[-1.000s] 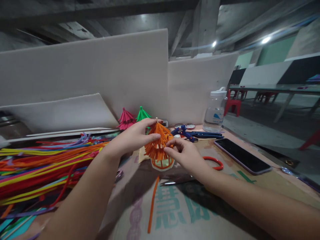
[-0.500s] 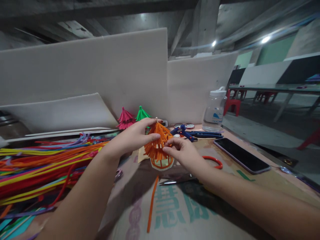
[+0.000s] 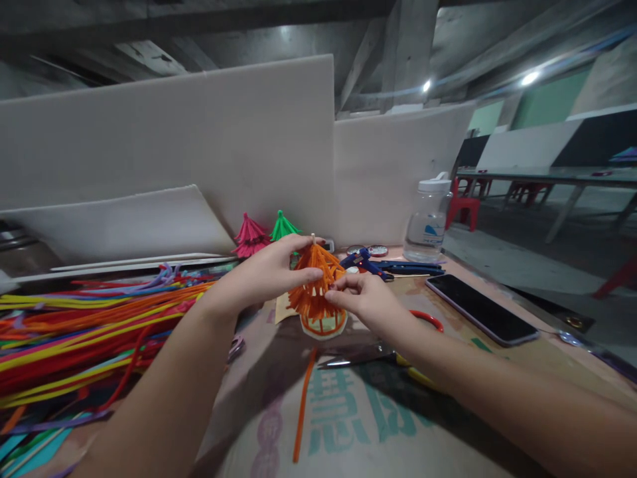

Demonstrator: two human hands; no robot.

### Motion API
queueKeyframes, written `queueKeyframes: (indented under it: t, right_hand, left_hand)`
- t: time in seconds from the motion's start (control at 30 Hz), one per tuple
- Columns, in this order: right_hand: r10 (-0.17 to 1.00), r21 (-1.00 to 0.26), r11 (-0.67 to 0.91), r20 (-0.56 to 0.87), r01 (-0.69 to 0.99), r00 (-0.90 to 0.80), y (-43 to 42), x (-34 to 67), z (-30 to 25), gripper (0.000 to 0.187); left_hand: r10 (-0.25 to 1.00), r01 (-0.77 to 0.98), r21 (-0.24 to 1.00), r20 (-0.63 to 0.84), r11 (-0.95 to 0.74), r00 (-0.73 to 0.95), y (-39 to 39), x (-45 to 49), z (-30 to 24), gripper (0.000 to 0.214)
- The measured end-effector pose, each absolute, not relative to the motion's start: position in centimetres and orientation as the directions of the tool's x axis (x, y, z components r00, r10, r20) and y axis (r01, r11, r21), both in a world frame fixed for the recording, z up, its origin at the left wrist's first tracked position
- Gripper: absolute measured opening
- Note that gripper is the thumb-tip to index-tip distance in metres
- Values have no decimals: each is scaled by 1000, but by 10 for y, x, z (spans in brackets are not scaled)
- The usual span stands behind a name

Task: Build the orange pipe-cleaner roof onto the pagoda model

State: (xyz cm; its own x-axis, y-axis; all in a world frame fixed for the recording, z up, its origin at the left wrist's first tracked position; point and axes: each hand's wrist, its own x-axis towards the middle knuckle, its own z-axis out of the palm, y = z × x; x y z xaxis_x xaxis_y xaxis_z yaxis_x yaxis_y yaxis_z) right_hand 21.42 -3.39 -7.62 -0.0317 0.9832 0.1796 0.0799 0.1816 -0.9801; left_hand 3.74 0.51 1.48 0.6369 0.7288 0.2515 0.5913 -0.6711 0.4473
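A small pavilion (image 3: 312, 304) of orange pipe cleaners stands upright on the table, with a two-tiered fringed roof, a pale stick at its peak and a light base. My left hand (image 3: 276, 269) grips the upper roof from the left, thumb in front and fingers behind it. At the right side of the roof, my right hand (image 3: 361, 293) pinches the fringe between thumb and fingers. The exact strand in that pinch is hidden. In front lies a loose orange pipe cleaner (image 3: 304, 408). Scissors (image 3: 351, 360) lie partly under my right forearm.
Many coloured pipe cleaners (image 3: 99, 332) cover the left side. Behind stand a pink model (image 3: 249, 236) and a green model (image 3: 282, 227). A blue glue gun (image 3: 365, 262), a water bottle (image 3: 425, 222) and a phone (image 3: 480, 310) are at the right. White boards (image 3: 249, 139) close off the back.
Both hands and the orange pavilion have shifted very slightly to the right. My right forearm has moved a little, showing more of the scissors' yellow handle part. The grips look the same.
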Motion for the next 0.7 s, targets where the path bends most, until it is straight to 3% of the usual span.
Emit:
queueKeyframes:
  t: [0.37, 0.7]
  right_hand:
    - [992, -992, 125, 125, 26, -8, -37, 215, -62, 13]
    - [997, -994, 77, 75, -78, 23, -34, 211, -63, 16]
  left_hand:
    - [711, 641, 307, 320, -703, 626, -3, 49, 14, 46]
    - [714, 652, 292, 319, -699, 623, -1, 48, 13, 45]
